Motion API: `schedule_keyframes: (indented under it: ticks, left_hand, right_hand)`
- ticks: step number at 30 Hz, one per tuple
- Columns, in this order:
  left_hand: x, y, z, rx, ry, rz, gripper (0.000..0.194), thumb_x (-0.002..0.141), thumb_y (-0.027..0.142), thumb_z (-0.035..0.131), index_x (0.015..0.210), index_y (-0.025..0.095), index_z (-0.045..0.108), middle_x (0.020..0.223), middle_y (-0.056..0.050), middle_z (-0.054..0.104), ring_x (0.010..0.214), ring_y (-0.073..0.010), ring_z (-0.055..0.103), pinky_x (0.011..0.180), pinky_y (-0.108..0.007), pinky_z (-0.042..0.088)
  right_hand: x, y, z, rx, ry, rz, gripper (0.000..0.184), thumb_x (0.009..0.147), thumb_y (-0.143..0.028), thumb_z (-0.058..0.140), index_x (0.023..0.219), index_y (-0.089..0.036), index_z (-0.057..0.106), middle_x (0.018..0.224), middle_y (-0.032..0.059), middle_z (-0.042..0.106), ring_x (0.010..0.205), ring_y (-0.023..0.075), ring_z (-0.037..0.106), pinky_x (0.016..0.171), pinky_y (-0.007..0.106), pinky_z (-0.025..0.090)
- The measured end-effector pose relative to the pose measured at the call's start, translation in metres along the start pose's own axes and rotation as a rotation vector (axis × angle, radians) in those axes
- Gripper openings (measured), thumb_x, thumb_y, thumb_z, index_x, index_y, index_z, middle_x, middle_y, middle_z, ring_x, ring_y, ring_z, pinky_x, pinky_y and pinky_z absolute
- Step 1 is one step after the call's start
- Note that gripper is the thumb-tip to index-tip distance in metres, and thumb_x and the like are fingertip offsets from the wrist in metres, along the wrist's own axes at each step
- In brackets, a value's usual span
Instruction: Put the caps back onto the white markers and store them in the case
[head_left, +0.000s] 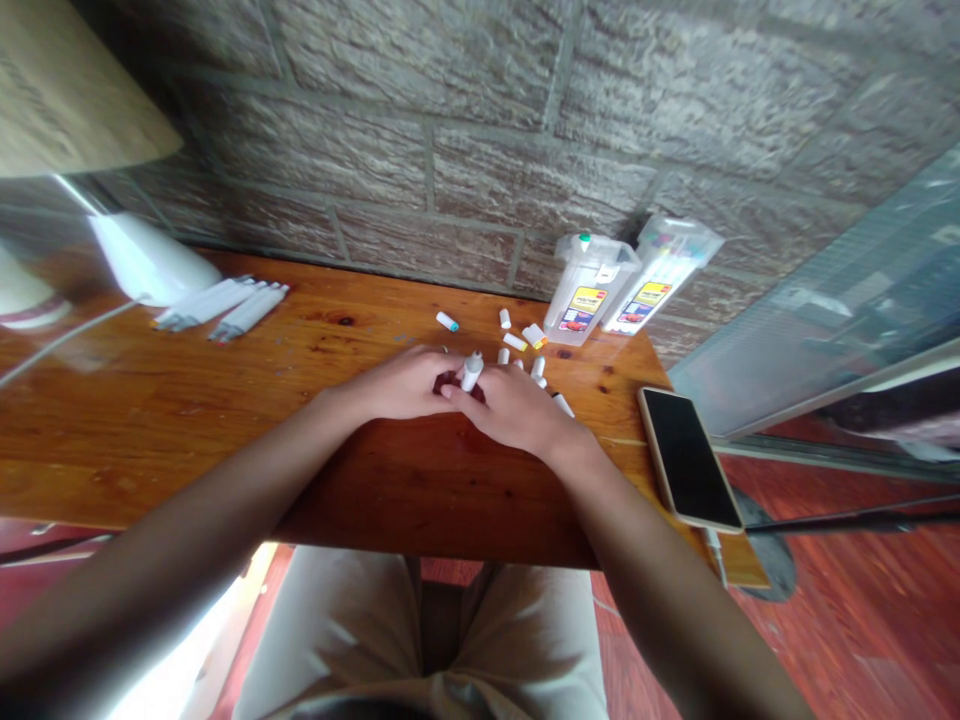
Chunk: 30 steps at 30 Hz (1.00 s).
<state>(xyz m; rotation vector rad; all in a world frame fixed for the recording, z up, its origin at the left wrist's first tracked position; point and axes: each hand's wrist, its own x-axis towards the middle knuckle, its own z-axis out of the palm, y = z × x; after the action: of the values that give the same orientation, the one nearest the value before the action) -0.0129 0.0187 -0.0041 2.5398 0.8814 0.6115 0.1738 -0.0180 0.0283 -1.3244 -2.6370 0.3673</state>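
A white marker (472, 373) stands nearly upright between my hands, its narrow grey end pointing up. My right hand (517, 402) is closed round it, thumb and fingers pinching the barrel. From the other side my left hand (409, 383) curls in against the marker; its fingertips and the marker's lower end are hidden. Just beyond my right hand lie several loose white marker caps, among them a yellow-ended cap (515, 342) and a white cap (505, 318). A blue-ended cap (448, 321) rests farther left.
Several markers (250, 312) lie beside the white lamp base (150, 260). Two clear plastic cases, a nearer case (589, 290) and a farther case (660, 275), stand by the brick wall. A phone (690, 457) with a cable lies along the wooden table's (337, 470) right edge.
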Motion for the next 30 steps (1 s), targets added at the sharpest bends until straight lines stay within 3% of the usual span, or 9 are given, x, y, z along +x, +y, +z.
schedule_keyframes:
  ticks: [30]
  left_hand:
    - [-0.0005,-0.0028,0.0019,-0.022,-0.015,-0.033,0.016,0.084,0.028,0.059,0.073,0.017,0.056,0.075,0.0,0.063,0.067,-0.0129,0.058,0.064,-0.023,0.038]
  right_hand:
    - [0.0002,0.0008,0.0006,0.006,-0.008,-0.01,0.035,0.102,-0.039,0.042,0.114,-0.017,0.067,0.114,0.0115,0.074,0.108,0.0253,0.068,0.093,0.031,0.044]
